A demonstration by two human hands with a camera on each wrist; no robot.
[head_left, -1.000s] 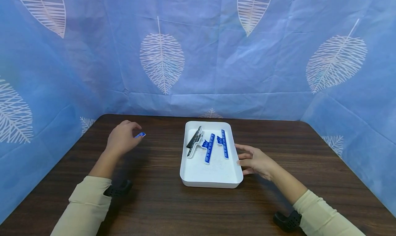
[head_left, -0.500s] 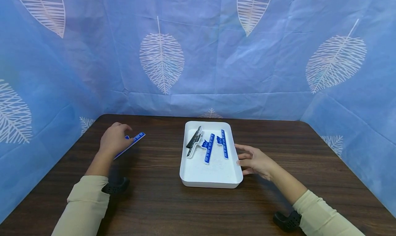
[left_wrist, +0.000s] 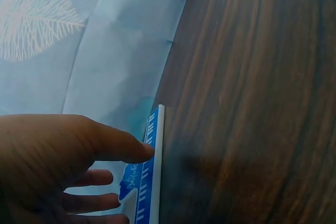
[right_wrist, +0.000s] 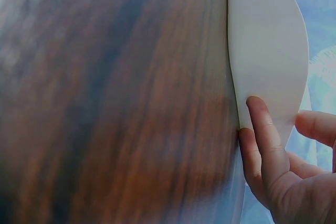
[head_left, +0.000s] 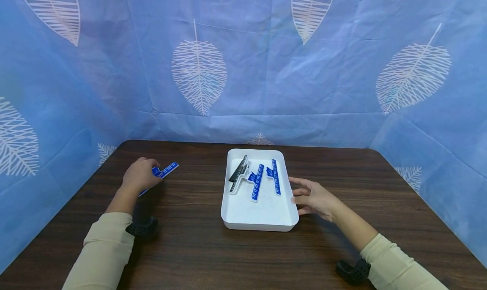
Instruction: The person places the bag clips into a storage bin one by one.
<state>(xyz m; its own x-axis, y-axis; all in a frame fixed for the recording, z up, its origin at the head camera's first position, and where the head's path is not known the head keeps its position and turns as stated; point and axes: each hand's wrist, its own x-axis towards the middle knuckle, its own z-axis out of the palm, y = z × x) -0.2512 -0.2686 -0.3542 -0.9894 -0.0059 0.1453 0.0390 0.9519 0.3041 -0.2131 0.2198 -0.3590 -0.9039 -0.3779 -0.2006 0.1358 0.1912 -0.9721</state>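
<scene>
On the table at the left lies a blue-and-white ruler clip (head_left: 167, 170) with printed markings. My left hand (head_left: 140, 175) grips it; in the left wrist view the thumb lies on its blue face and the other fingertips are by its handle (left_wrist: 128, 182). A white tray (head_left: 262, 218) stands at the middle, holding two blue clips (head_left: 257, 183) and black-and-white clips (head_left: 239, 174) that overlap. My right hand (head_left: 312, 199) touches the tray's right side with fairly straight fingers, seen against its outer wall (right_wrist: 268, 51) in the right wrist view.
The dark wooden table (head_left: 198, 256) extends around the tray. A blue cloth (head_left: 258, 83) with white leaf patterns hangs behind and at both sides. A black wrist device (head_left: 142, 227) is on the left arm, another (head_left: 354, 272) on the right.
My left hand has moved left and slightly down along the ruler clip, uncovering its far end, then closed in on its handle. The clip's far end, the tray and my right hand stay in place.
</scene>
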